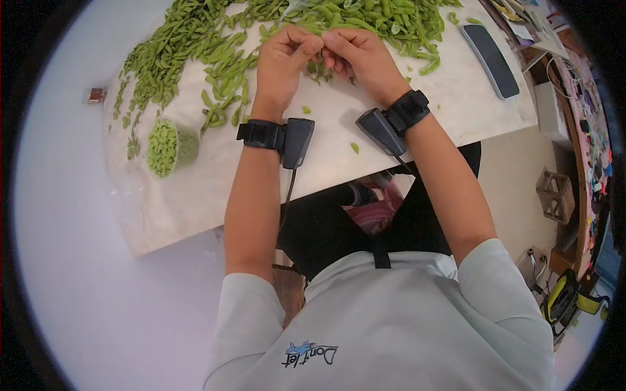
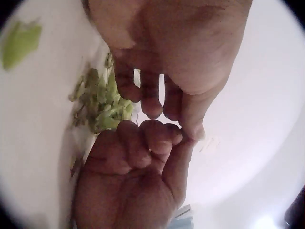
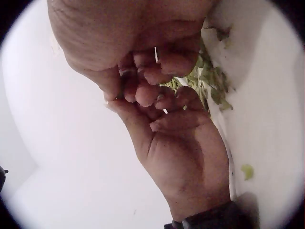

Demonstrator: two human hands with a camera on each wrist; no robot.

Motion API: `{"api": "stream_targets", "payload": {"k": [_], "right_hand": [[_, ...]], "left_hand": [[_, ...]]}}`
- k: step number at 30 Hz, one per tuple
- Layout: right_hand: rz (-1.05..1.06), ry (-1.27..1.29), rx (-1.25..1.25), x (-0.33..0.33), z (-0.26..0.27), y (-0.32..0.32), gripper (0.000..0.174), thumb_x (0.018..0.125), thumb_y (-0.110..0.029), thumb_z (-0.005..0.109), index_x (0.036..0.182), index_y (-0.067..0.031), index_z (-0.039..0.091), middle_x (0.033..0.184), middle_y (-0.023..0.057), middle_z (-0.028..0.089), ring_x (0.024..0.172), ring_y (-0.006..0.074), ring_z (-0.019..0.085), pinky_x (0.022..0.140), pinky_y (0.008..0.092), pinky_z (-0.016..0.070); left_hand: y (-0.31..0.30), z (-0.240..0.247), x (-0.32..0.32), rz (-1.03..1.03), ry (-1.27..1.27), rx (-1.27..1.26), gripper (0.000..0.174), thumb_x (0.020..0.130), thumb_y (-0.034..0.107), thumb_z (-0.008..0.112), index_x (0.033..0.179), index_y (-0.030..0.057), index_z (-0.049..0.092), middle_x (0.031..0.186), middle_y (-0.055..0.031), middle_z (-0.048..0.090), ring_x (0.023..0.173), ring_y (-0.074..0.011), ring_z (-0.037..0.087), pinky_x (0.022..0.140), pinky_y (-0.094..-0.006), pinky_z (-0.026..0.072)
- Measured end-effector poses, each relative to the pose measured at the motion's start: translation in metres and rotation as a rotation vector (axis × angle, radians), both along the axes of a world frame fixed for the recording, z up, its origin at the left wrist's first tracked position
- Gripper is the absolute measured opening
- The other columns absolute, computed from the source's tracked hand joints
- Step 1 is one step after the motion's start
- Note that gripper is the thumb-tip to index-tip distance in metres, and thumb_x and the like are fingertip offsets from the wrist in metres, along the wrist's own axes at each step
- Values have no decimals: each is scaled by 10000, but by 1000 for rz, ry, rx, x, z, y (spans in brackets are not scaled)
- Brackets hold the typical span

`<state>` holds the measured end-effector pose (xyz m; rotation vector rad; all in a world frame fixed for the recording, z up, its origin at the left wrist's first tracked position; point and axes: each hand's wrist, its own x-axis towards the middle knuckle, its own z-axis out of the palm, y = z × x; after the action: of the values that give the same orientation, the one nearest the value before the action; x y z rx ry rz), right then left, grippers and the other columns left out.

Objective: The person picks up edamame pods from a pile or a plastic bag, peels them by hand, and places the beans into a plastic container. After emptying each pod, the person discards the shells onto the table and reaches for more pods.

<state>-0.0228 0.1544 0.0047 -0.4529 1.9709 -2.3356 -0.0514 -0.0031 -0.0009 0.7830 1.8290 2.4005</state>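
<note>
My left hand [image 1: 279, 65] and right hand [image 1: 370, 57] meet over the table, in front of the heaped edamame pods [image 1: 156, 62]. Thumbs and forefingers of both come tip to tip in a pinch, with the other fingers curled. They pinch what looks like an edamame pod, almost wholly hidden by the fingers. In the left wrist view, the left hand [image 2: 167, 43] faces the right hand [image 2: 126, 191] palm to palm. Several green pods [image 2: 102, 102] lie behind them. A clear cup [image 1: 189, 146] of shelled green beans [image 1: 161, 148] stands to the left.
A second heap of pods [image 1: 407, 23] spreads at the back right. A phone [image 1: 490, 62] lies beyond it, near the right edge of the white table [image 1: 456, 117]. Small green scraps [image 1: 354, 148] dot the tabletop. Cabled black cameras [image 1: 298, 142] sit on both wrists.
</note>
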Motion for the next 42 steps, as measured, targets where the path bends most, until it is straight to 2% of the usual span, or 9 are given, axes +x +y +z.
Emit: {"api": "stream_targets", "payload": {"k": [9,12,18,21,24,26,29,36,42], "right_hand": [[-104,200,112,-1,-2,-3,288,901,-294,577,812,-31,655,663,-31,594,572,37,477,514,210,386],[-124,238,109,2,1,-5,284,891,-283,586,815,-20,659,665,6,611,596,83,531,551,242,425],[-272,341,322,3,-3,-6,248,878,-264,594,851,-26,658,705,89,628,630,165,589,601,277,460],[-272,346,272,2,-6,-6,270,892,-273,580,850,-15,650,695,64,629,612,132,575,581,265,459],[-146,237,123,-2,-7,-9,300,914,-287,551,828,-12,637,662,22,603,582,95,544,543,251,444],[-122,202,144,-3,-6,-7,308,930,-292,524,829,-20,627,648,-1,579,564,73,516,517,236,425],[-116,140,123,-2,-7,-7,305,944,-295,497,844,-33,618,648,-17,560,546,58,486,494,217,400],[-109,68,-78,0,-3,-8,295,960,-292,461,830,-51,572,658,-33,530,529,43,443,464,201,372],[-117,93,28,-1,-5,-6,268,950,-273,487,815,-53,561,634,-33,512,516,41,435,452,199,359]], "left_hand": [[2,-1,2,-152,-104,135,131,896,139,583,798,73,525,768,-24,571,714,-126,552,678,-253,446],[1,1,3,-178,-131,149,132,905,151,568,818,86,493,798,-9,536,751,-130,522,713,-265,434],[-2,-4,1,-158,-197,144,88,906,106,539,824,81,516,804,-1,554,767,-114,527,722,-252,426],[0,-3,2,-116,-207,122,73,906,98,532,838,74,541,807,-4,571,757,-106,533,709,-244,428],[0,-1,2,-65,-172,66,70,911,110,538,858,68,559,811,-9,586,735,-105,539,691,-239,433],[0,2,-1,-72,-180,37,76,915,122,542,871,64,564,811,-15,595,716,-106,544,675,-238,438],[4,-1,-1,-69,-196,120,122,883,167,613,840,53,598,741,-20,611,624,-81,544,595,-209,430],[2,4,-2,-34,-254,31,125,904,138,571,926,19,601,810,-48,615,698,-128,571,648,-245,452],[-1,2,-1,32,-231,17,168,861,92,617,991,-14,614,821,-47,620,695,-125,564,645,-240,454]]}}
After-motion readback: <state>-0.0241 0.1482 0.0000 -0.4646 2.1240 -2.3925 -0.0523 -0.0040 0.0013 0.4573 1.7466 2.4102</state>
